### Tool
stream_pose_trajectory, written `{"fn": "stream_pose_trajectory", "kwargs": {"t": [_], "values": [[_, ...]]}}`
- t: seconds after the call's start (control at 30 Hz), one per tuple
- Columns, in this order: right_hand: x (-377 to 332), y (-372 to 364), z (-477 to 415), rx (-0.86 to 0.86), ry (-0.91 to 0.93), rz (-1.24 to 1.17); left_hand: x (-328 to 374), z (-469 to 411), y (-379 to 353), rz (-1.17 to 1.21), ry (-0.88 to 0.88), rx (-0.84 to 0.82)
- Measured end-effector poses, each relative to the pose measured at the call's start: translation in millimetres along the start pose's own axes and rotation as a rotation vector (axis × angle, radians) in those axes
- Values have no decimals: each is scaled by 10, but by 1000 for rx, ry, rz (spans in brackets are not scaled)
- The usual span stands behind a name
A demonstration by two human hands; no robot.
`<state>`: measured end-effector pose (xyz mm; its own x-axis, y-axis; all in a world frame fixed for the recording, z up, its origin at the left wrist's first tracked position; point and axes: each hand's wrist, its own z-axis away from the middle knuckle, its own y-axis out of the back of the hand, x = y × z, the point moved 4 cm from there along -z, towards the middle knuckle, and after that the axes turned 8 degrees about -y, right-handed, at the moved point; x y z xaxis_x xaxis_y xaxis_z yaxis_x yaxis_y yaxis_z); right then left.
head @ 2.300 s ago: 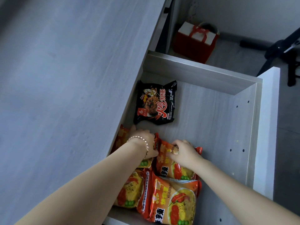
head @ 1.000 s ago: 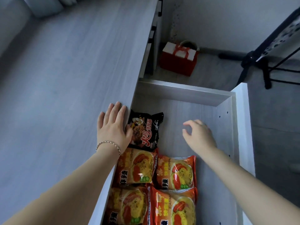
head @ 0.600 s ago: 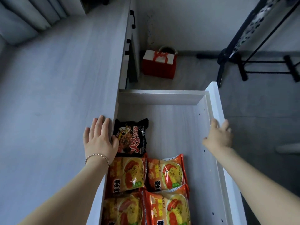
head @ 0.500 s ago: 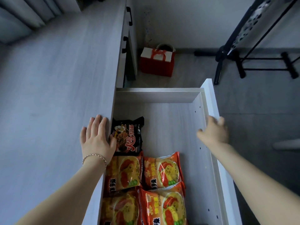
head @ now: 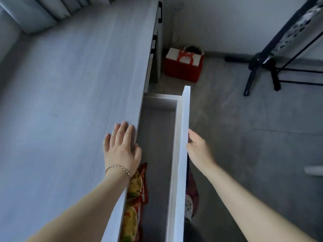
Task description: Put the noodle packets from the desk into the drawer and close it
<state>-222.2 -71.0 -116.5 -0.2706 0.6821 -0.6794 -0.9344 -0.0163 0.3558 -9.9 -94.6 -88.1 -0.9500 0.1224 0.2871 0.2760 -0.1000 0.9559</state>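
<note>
The drawer (head: pixel 181 154) of the grey wooden desk (head: pixel 70 102) stands only partly out, a narrow gap left between its white front panel and the desk edge. Orange noodle packets (head: pixel 136 187) show in a thin strip inside the gap; the rest lie hidden under the desktop. My left hand (head: pixel 121 149), with a bracelet at the wrist, lies flat and open on the desk edge. My right hand (head: pixel 199 149) presses its fingers against the outer face of the drawer front.
A red gift bag (head: pixel 183 65) stands on the grey floor beyond the drawer. A black stand (head: pixel 262 67) with legs occupies the right. Curtains (head: pixel 38 13) hang at the desk's far left. A foot in a patterned shoe (head: pixel 190 203) is below the drawer front.
The drawer has slid most of the way in, hiding the black packet and most orange ones. My right hand moved from the drawer's rim to its outer face. The left hand stayed on the desk.
</note>
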Motion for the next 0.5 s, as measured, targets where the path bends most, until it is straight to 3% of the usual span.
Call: {"fn": "stream_pose_trajectory", "kwargs": {"t": [0.3,0.5], "values": [[-440,-978,-210,-370,56,8,-58,-12,-27,-9,-33,15],[-674,-1156,-241,-409,115,208,-55,-32,-19,-63,-52,12]]}}
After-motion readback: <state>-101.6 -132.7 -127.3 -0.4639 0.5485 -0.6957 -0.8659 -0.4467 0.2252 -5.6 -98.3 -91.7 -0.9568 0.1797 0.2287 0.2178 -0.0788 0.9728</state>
